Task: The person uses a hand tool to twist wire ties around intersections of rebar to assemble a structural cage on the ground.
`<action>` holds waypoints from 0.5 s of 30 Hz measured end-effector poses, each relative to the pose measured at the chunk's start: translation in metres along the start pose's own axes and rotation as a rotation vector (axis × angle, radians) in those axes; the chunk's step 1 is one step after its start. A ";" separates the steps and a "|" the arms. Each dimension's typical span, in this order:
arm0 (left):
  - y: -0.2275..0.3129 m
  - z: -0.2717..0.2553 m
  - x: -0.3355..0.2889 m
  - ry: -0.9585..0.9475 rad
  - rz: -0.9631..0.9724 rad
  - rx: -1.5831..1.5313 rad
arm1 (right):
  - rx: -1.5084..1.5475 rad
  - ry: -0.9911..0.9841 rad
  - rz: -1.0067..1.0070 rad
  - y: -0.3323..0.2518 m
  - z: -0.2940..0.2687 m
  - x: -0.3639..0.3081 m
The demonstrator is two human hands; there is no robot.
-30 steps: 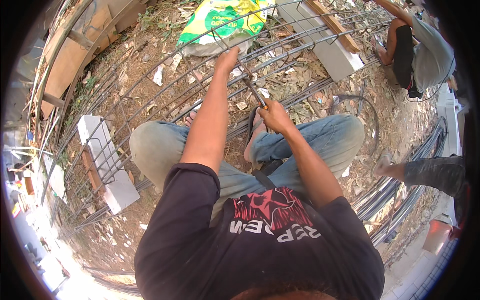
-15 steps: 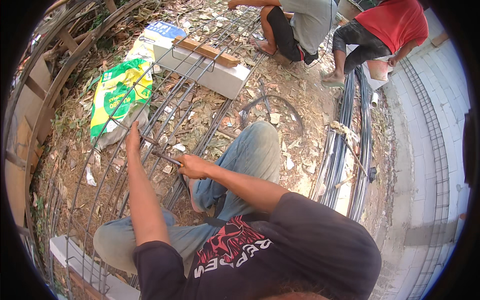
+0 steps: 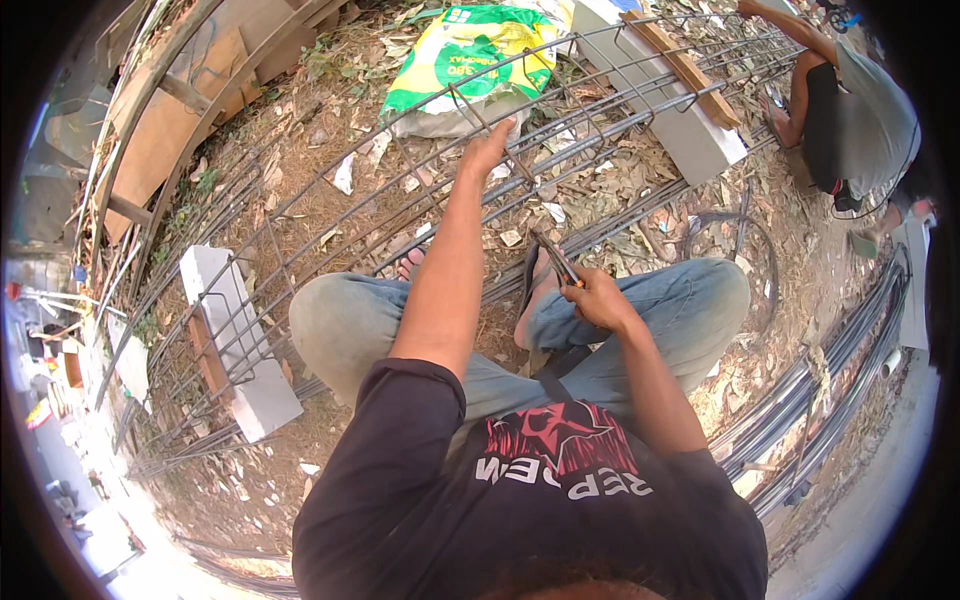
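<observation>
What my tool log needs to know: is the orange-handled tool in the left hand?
No, the right hand holds the orange-handled tool, while the left hand is at the rebar cage.

The rebar cage [image 3: 528,184] is dull grey metal, matt and rough-looking; the pincers [image 3: 552,252] are dark metal with smooth orange grips [image 3: 573,287], seemingly plastic; the sack [image 3: 470,62] is creased, printed plastic with a slight sheen; the pale grey blocks [image 3: 690,150] look like aerated concrete, matt and fairly smooth; the batten [image 3: 688,75] is bare, unvarnished brown wood; the jeans [image 3: 660,300] are faded, dusty denim; the T-shirt [image 3: 390,520] is matt black cloth with a printed front.
</observation>
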State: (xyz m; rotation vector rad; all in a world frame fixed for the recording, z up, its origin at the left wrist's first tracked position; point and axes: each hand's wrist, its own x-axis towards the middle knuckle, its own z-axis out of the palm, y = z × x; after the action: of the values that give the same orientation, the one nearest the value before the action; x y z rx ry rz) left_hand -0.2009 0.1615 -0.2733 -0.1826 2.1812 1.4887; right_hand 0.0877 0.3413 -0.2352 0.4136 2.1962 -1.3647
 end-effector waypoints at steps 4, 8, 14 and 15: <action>0.002 0.000 -0.005 0.009 0.023 -0.032 | -0.015 0.014 -0.080 -0.003 -0.007 0.005; -0.001 -0.001 0.000 -0.007 -0.004 0.021 | -0.153 0.258 -0.132 -0.022 -0.058 -0.017; 0.001 0.000 -0.002 0.038 -0.021 0.077 | -0.538 0.442 -0.302 -0.129 -0.153 -0.036; 0.002 -0.001 -0.005 -0.005 -0.035 0.072 | -0.604 0.387 -0.392 -0.155 -0.160 -0.027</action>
State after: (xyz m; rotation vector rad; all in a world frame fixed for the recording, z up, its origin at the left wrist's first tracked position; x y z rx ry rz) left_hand -0.1979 0.1607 -0.2689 -0.1912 2.2122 1.3878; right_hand -0.0117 0.4150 -0.0481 0.0130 2.9813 -0.7520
